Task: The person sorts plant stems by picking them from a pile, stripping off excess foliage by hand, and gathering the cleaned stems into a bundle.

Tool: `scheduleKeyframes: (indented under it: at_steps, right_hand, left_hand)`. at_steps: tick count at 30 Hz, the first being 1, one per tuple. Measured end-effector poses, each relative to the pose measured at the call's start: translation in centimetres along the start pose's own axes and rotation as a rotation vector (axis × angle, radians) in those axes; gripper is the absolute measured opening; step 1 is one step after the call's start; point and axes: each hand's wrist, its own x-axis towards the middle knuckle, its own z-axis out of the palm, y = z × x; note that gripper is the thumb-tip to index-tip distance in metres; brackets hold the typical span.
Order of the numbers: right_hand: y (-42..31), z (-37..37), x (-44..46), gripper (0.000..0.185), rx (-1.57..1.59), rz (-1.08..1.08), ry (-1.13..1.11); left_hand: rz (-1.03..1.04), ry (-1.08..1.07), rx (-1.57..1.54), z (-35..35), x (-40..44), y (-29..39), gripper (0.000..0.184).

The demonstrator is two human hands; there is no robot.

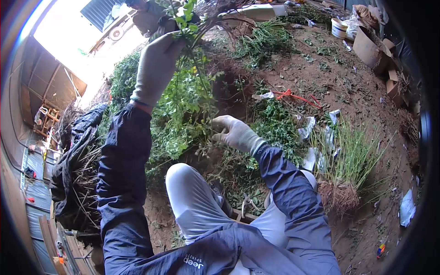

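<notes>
My left hand (158, 66), in a pale knit glove, is raised and closed around the stems of a leafy green plant (190, 94). Its leaves hang down below the hand, and thin reddish-brown stems or roots reach off to the upper right. My right hand (237, 134), gloved too, is lower, beside the plant's hanging tips. Its fingers are half bent, with a gap between thumb and forefinger, and nothing plain shows in them. More green plants (275, 123) lie on the ground around and behind the hands.
A bundle of thin-stemmed plants (350, 165) with bare roots lies at right, near white scraps (311, 158) and a red strap (298, 97). Dark cloth (75, 156) covers dry stalks at left. A bucket (339, 28) and cardboard (369, 50) stand far right. Another person (146, 18) is at the back.
</notes>
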Motion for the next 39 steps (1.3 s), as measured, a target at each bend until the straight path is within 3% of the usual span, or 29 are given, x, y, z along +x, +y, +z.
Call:
scheduleKeyframes:
  at_steps: [4,7,9,11,14,19,20,21,24,26,29,30,33,35,36,38,39]
  right_hand:
    - [0.9,2.5,0.5,0.044,0.056,-0.036,0.017]
    - [1.6,3.8,1.0,0.036,0.289,-0.025,0.05]
    - [1.1,3.5,1.1,0.034,0.34,0.166,-0.005]
    - [-0.2,2.9,0.6,0.033,0.18,0.162,0.06]
    - [0.5,1.7,0.4,0.034,0.063,0.139,0.163]
    - [0.8,-1.9,-0.4,0.027,-0.408,0.194,0.198]
    - [1.2,-2.3,-0.7,0.027,-0.313,0.338,0.16]
    - [1.8,-2.4,-0.8,0.027,-0.36,0.336,0.181]
    - [3.5,-2.6,-0.7,0.032,-0.314,0.325,0.251]
    - [4.2,-2.7,0.0,0.034,-0.335,0.344,0.226]
    - [4.6,-1.7,1.5,0.032,-0.36,0.456,0.206]
    - [4.6,-1.1,2.2,0.031,-0.359,0.424,0.207]
    - [4.0,1.1,5.1,0.033,-0.317,0.407,0.16]
    - [5.5,3.1,6.8,0.057,-0.018,0.112,0.162]
    - [3.2,3.1,6.9,0.065,-0.027,0.083,0.13]
    - [4.4,4.1,8.3,0.066,-0.223,-0.153,0.24]
    - [4.5,4.4,8.5,0.057,-0.327,-0.221,0.333]
  left_hand:
    - [0.018,0.049,-0.046,1.3,-0.5,0.0,0.021]
    - [-0.026,0.031,-0.065,1.5,-0.9,-0.6,0.02]
    - [-0.037,0.033,-0.041,1.3,-1.1,-1.3,0.019]
    - [-0.006,0.057,0.117,1.3,-1.3,-2.7,0.018]
    - [0.221,0.221,0.274,0.2,-1.2,-6.8,0.013]
    - [0.017,0.308,0.665,-5.2,-2.8,-17.7,0.027]
    - [-0.142,0.216,0.702,-6.8,-3.1,-19.0,0.027]
    - [-0.306,0.127,0.737,-8.5,-3.5,-20.2,0.028]
    - [-0.235,0.203,0.707,-11.9,-6.5,-24.4,0.041]
    - [-0.351,0.21,0.758,-13.8,-8.0,-25.5,0.03]
    - [-0.416,0.236,0.819,-16.6,-9.0,-25.5,0.03]
    - [-0.425,0.251,0.792,-17.7,-9.1,-25.7,0.03]
    - [-0.172,0.332,0.732,-19.6,-9.6,-25.7,0.028]
    - [-0.134,0.267,0.747,-20.2,-9.6,-23.0,0.025]
    - [-0.135,0.223,0.783,-20.3,-9.5,-21.0,0.025]
    - [-0.055,0.194,0.772,-20.2,-9.7,-18.6,0.025]
    - [-0.055,0.156,0.778,-20.0,-9.6,-16.8,0.025]
